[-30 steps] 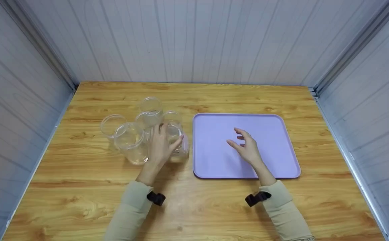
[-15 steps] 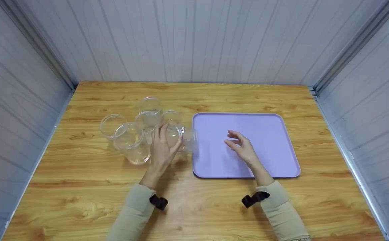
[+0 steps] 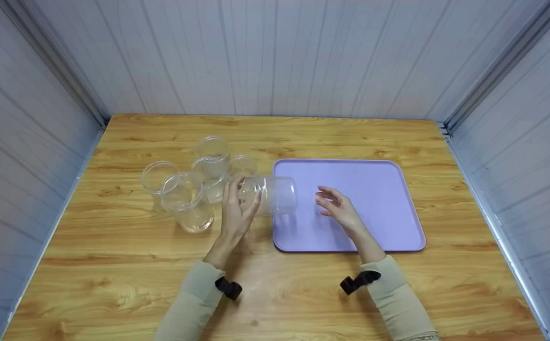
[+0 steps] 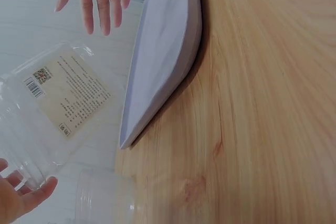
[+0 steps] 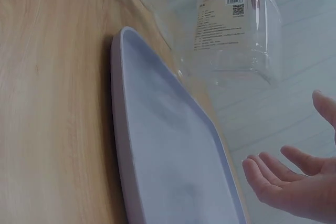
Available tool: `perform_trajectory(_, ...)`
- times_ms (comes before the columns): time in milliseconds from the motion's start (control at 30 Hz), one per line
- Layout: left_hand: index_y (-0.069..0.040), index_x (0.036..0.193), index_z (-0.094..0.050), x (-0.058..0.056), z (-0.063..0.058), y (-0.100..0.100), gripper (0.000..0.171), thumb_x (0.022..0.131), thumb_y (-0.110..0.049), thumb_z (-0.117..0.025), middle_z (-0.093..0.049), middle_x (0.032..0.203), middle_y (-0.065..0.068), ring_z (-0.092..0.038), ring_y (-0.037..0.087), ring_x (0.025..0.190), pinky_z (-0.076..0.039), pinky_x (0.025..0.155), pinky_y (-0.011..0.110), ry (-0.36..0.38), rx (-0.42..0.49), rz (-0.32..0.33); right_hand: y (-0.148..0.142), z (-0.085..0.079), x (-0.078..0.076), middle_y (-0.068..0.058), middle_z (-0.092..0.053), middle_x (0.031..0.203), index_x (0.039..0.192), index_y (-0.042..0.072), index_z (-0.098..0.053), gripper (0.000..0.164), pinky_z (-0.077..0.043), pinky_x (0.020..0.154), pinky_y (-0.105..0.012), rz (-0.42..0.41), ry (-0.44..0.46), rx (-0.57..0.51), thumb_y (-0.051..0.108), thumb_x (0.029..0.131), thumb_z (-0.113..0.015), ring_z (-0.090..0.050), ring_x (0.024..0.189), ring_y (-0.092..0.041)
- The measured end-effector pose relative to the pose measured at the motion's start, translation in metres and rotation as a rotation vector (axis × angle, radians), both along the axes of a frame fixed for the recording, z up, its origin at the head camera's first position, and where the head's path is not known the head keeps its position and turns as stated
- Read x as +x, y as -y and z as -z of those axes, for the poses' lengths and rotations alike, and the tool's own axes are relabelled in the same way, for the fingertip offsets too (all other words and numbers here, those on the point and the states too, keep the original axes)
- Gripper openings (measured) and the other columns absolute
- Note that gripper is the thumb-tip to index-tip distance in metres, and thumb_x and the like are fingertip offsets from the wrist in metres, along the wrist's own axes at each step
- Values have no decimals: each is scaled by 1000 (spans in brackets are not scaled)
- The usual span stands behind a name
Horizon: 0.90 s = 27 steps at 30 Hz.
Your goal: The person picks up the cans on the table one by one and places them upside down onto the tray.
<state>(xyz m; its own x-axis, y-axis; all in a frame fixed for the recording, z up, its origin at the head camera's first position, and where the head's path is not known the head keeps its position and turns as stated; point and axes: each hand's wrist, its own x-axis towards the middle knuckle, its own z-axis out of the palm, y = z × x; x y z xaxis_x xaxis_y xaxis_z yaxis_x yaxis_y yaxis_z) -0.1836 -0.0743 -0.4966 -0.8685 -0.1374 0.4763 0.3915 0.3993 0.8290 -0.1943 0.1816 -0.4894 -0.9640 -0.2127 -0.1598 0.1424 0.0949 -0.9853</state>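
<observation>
A clear plastic jar (image 3: 279, 195) lies sideways in the air, its base pointing right over the left edge of the lilac tray (image 3: 379, 199). My left hand (image 3: 237, 213) grips it around the mouth end, thumb on the near side. A printed paper label (image 4: 68, 95) with a barcode shows on the jar in the left wrist view. Above the tray my right hand (image 3: 343, 213) is held with fingers loosely bent, apart from the jar and holding nothing. The right wrist view also shows the jar (image 5: 233, 30) above the tray's far side.
Several more clear jars stand upright left of the left hand, among them a front one (image 3: 190, 208), a leftmost one (image 3: 156, 177) and a rear one (image 3: 213, 149). The wooden table (image 3: 275, 293) meets pale panel walls at the back and sides.
The left hand has lifted the jar, tipped it onto its side and moved it right, from beside the tray to over its left edge. The right hand has shifted slightly left.
</observation>
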Motion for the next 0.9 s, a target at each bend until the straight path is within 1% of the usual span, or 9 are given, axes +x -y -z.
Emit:
perform_trajectory(100, -8, 121, -47, 0, 2, -2, 48, 80, -30, -60, -49, 112, 14, -46, 27, 97, -45, 67, 35, -30, 13, 17, 1, 0, 0, -24, -39, 128, 132, -3, -34, 53, -38, 90, -48, -13, 39, -56, 21, 89, -54, -43, 112, -34)
perform_trajectory(167, -4, 120, -47, 6, -7, -6, 45, 81, -24, -59, -49, 110, 16, -46, 30, 96, -46, 67, 37, -33, 34, 28, 2, 0, -1, -26, -36, 130, 133, -5, -30, 54, -36, 92, -48, -28, 77, -118, 20, 90, -52, -39, 115, -37)
perform_trajectory(333, 1, 117, -48, 7, -5, -11, 42, 81, -21, -56, -50, 106, 14, -46, 26, 94, -45, 70, 39, -54, 61, 23, 3, -1, -2, -27, -31, 133, 135, -6, -24, 55, -30, 96, -50, -76, 162, -238, 19, 92, -48, -31, 119, -42)
perform_trajectory(400, 0, 116, -49, 2, 5, -11, 44, 81, -26, -54, -51, 105, 10, -46, 23, 93, -44, 71, 38, -72, 55, 10, 4, -2, -2, -26, -31, 133, 135, -6, -24, 55, -30, 96, -50, -94, 179, -259, 19, 92, -47, -32, 119, -41)
perform_trajectory(433, 0, 116, -49, 2, 5, -12, 44, 81, -26, -54, -51, 105, 11, -46, 23, 93, -44, 71, 39, -74, 60, 8, 4, -2, -2, -26, -32, 133, 135, -6, -24, 55, -29, 97, -50, -101, 189, -273, 19, 92, -46, -33, 119, -40)
perform_trajectory(567, -1, 118, -49, 4, 4, -16, 44, 82, -26, -53, -51, 104, 12, -45, 23, 94, -47, 64, 38, -50, 91, 12, 4, -4, -2, -28, -28, 134, 136, -7, -22, 55, -30, 97, -48, -127, 214, -312, 20, 93, -44, -35, 118, -38)
perform_trajectory(700, -1, 120, -47, 6, 4, -21, 46, 82, -27, -53, -49, 107, 11, -45, 23, 96, -48, 60, 38, -13, 136, 40, 4, -5, -1, -25, -28, 135, 136, -5, -22, 61, -34, 95, -44, -130, 249, -352, 26, 91, -48, -40, 113, -33)
perform_trajectory(800, -3, 122, -46, 8, 5, -23, 46, 83, -27, -52, -49, 109, 8, -45, 23, 96, -47, 61, 39, 8, 158, 54, 3, -5, -1, -24, -28, 135, 138, -4, -19, 69, -37, 93, -42, -138, 272, -394, 30, 88, -54, -42, 113, -33)
perform_trajectory(900, -6, 122, -46, 10, 5, -26, 45, 83, -27, -52, -49, 111, 8, -45, 23, 97, -47, 62, 41, 26, 169, 67, 2, -4, 0, -26, -21, 139, 139, -2, -12, 82, -38, 91, -42, -163, 287, -444, 33, 83, -60, -37, 117, -37)
